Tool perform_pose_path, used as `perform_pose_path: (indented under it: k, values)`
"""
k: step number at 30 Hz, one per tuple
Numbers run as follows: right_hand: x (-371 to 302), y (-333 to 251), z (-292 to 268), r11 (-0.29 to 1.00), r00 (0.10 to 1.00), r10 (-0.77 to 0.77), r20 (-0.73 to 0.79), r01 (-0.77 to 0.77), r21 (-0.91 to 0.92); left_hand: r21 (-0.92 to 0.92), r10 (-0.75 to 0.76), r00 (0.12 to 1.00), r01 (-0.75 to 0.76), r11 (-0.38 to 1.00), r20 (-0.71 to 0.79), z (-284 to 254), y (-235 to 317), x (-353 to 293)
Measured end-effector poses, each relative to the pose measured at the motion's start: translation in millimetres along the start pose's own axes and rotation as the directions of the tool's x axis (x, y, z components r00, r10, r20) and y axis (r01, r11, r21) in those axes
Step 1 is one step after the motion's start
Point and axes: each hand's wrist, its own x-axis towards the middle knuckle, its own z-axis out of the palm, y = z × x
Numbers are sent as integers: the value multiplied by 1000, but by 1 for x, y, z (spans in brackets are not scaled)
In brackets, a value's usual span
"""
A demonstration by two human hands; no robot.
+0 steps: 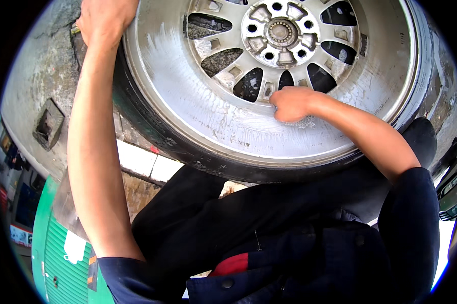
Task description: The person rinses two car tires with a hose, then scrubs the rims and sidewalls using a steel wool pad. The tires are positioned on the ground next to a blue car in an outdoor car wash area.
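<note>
A silver alloy wheel [183, 101] with a black tyre [208, 164] lies before my legs, its hollow inner side facing me. Wet streaks and suds cover the inner barrel. My right hand [295, 104] is closed in a fist against the barrel, close to the spoke ends. A small grey-blue bit shows at its curled fingers, too little to name. At the upper left, my left hand [105, 20] is at the tyre's outer edge, partly cut off by the picture's top. Its fingers are mostly hidden. A small yellowish tip [75, 29] shows beside it.
Worn concrete [46, 76] with a square recess [49, 124] lies to the left. White tiles [137, 159] edge the ground under the tyre. A green ribbed panel [61, 258] stands at lower left, and part of a dark vehicle [451, 192] shows at far right.
</note>
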Motion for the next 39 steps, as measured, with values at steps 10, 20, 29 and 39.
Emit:
perform_pose_path:
  k: [10,20,29,39]
  values:
    - [-46,-50,-54,707,594,118,-795,512,488,112,88,995,-92,989,43,17,-52,14]
    - [27,-114,-161,379,-24,557,-830,897,228,50,125,992,-126,991,18,24,-47,13]
    - [76,-136,-17,582,201,45,-979,791,189,-39,171,985,-172,984,-37,22,-61,15]
    - [90,-152,-74,583,-191,149,-970,810,-69,-47,163,986,-164,985,-31,27,-61,15]
